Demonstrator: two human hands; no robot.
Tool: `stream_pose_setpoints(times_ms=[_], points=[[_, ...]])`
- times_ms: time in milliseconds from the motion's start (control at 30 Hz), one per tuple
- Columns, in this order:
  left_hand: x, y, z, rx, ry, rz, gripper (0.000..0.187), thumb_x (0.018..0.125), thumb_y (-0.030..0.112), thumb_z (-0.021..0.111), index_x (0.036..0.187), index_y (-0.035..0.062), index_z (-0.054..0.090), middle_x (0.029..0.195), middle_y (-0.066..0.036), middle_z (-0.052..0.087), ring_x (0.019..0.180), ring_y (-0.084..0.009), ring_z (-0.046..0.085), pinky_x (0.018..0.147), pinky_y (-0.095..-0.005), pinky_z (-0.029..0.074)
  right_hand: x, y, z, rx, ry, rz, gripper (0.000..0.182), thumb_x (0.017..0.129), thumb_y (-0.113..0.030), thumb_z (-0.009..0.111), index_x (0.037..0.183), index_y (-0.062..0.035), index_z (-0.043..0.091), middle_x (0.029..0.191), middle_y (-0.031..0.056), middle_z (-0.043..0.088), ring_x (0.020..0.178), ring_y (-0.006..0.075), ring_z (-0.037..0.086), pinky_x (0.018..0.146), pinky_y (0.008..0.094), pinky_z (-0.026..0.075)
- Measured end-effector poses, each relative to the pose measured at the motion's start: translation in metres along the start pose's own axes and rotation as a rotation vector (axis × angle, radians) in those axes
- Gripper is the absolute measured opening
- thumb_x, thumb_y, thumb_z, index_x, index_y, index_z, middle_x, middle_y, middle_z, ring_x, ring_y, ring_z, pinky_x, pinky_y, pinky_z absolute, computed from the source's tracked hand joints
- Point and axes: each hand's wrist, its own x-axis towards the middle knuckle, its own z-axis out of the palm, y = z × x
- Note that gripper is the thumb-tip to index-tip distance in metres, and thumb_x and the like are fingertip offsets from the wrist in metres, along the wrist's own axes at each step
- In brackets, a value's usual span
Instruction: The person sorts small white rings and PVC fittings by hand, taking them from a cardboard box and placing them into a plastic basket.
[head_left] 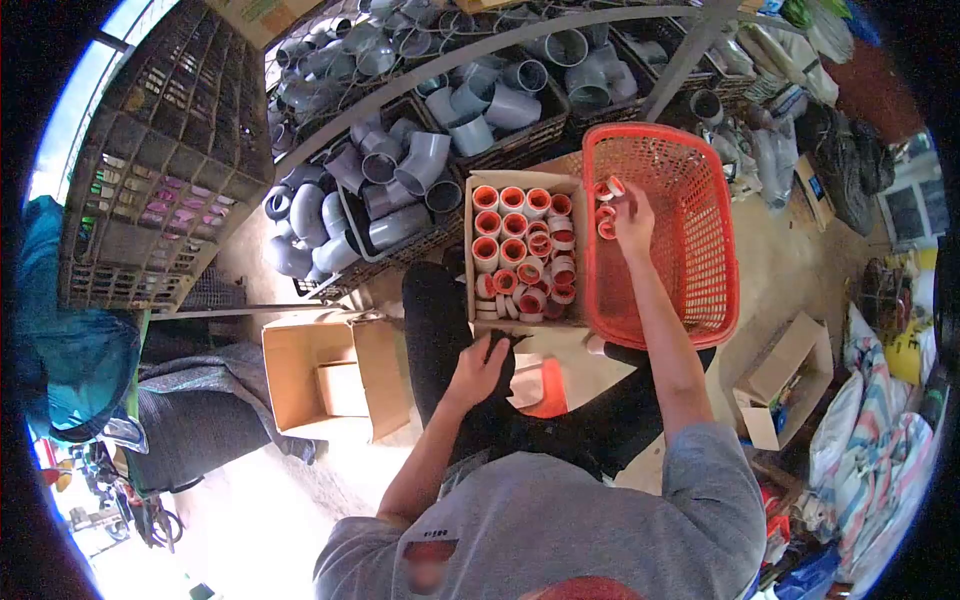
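My right hand (634,222) reaches into the red plastic basket (663,312), with its fingers closed on a white pipe fitting (616,187) lined in orange. Close beside those fingers is another orange-and-white fitting (606,222) in the basket. My left hand (480,372) rests on my dark-trousered knee with its fingers laid over the cloth; I see nothing held in it. Left of the basket, a cardboard box (524,181) contains many such fittings. Some stand upright in rows at the back, while those nearer me lie mixed and tilted.
Crates of grey pipe elbows (424,160) stand behind the box, below a metal bar. Stacked dark crates (165,150) rise at the left, above an open carton (300,375). Another carton (785,385) and striped sacks (865,440) lie to the right.
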Motion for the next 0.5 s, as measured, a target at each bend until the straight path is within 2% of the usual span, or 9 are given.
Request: stream_pose_setpoints(times_ms=[67, 100, 167, 200, 267, 300, 367, 433, 500], points=[[0.007, -0.011, -0.001, -0.108, 0.010, -0.062, 0.030, 0.102, 0.025, 0.062, 0.095, -0.0045, 0.056, 0.079, -0.022, 0.063, 0.070, -0.0322, 0.058, 0.066, -0.0373, 0.048, -0.010, -0.026, 0.014, -0.084, -0.135, -0.453, 0.026, 0.093, 0.001, 0.056, 0.117, -0.0021, 0.065, 0.098, 0.0109, 0.073, 0.084, 0.0166, 0.071, 0.076, 0.0297, 0.056], [0.011, -0.015, -0.001, -0.216, 0.016, -0.114, 0.031, 0.102, 0.025, 0.062, 0.095, -0.0045, 0.057, 0.076, -0.017, 0.065, 0.070, -0.0255, 0.058, 0.067, -0.0358, 0.047, -0.025, -0.047, 0.023, -0.118, -0.282, -0.446, 0.024, 0.093, -0.004, 0.060, 0.117, -0.0059, 0.065, 0.093, 0.0119, 0.072, 0.081, 0.0211, 0.071, 0.072, 0.0329, 0.056], [0.016, -0.017, -0.014, -0.270, -0.065, -0.237, 0.035, 0.103, 0.031, 0.061, 0.104, -0.0043, 0.064, 0.094, -0.011, 0.069, 0.089, -0.0195, 0.062, 0.080, -0.0327, 0.049, -0.054, -0.070, 0.047, -0.294, -0.560, -0.515, 0.022, 0.090, -0.012, 0.066, 0.112, -0.0096, 0.065, 0.088, 0.0139, 0.073, 0.081, 0.0335, 0.072, 0.070, 0.0414, 0.057], [0.020, -0.045, -0.010, -0.470, 0.002, -0.352, 0.041, 0.101, 0.035, 0.062, 0.115, -0.0040, 0.062, 0.107, -0.011, 0.066, 0.101, -0.0203, 0.061, 0.089, -0.0331, 0.047, -0.061, -0.064, 0.059, -0.511, -0.755, -0.505, 0.022, 0.089, -0.014, 0.067, 0.112, -0.0118, 0.066, 0.093, 0.0124, 0.071, 0.084, 0.0254, 0.071, 0.074, 0.0399, 0.056], [0.028, -0.042, -0.017, -0.866, 0.112, -0.586, 0.071, 0.095, 0.042, 0.066, 0.145, -0.0045, 0.047, 0.140, -0.014, 0.051, 0.129, -0.0235, 0.050, 0.111, -0.0356, 0.037, -0.079, -0.045, 0.082, -0.691, -0.843, -0.651, 0.023, 0.086, -0.022, 0.071, 0.107, -0.0115, 0.067, 0.112, 0.0148, 0.068, 0.098, 0.0310, 0.068, 0.080, 0.0484, 0.055], [0.033, -0.041, -0.019, -0.866, 0.118, -0.585, 0.071, 0.095, 0.042, 0.066, 0.145, -0.0045, 0.047, 0.140, -0.014, 0.051, 0.129, -0.0235, 0.050, 0.111, -0.0356, 0.037, -0.084, -0.022, 0.097, -0.837, -0.871, -0.675, 0.023, 0.085, -0.024, 0.071, 0.104, -0.0113, 0.068, 0.118, 0.0156, 0.066, 0.101, 0.0319, 0.068, 0.082, 0.0500, 0.055], [0.039, -0.042, -0.018, -0.969, 0.280, -0.502, 0.042, 0.094, 0.044, 0.063, 0.109, 0.0051, 0.066, 0.093, -0.007, 0.070, 0.080, -0.0219, 0.068, 0.075, -0.0378, 0.056, -0.087, 0.004, 0.128, -0.953, -0.833, -0.698, 0.022, 0.085, -0.024, 0.072, 0.102, -0.0107, 0.069, 0.121, 0.0159, 0.065, 0.100, 0.0334, 0.067, 0.081, 0.0499, 0.055], [0.037, -0.029, -0.030, -0.883, 0.294, -0.440, 0.047, 0.093, 0.045, 0.065, 0.114, 0.0031, 0.066, 0.100, -0.007, 0.069, 0.089, -0.0229, 0.067, 0.083, -0.0370, 0.054, -0.090, 0.002, 0.133, -1.069, -0.787, -0.719, 0.021, 0.084, -0.024, 0.073, 0.099, -0.0100, 0.069, 0.124, 0.0163, 0.063, 0.099, 0.0349, 0.067, 0.081, 0.0498, 0.055], [0.032, 0.002, -0.045, -0.853, 0.138, -0.223, 0.032, 0.100, 0.028, 0.060, 0.113, -0.0015, 0.065, 0.105, -0.003, 0.067, 0.096, -0.0171, 0.062, 0.090, -0.0295, 0.047, -0.086, -0.007, 0.128, -0.949, -0.810, -0.585, 0.021, 0.086, -0.024, 0.073, 0.098, -0.0067, 0.070, 0.112, 0.0157, 0.066, 0.093, 0.0337, 0.067, 0.079, 0.0458, 0.055]])
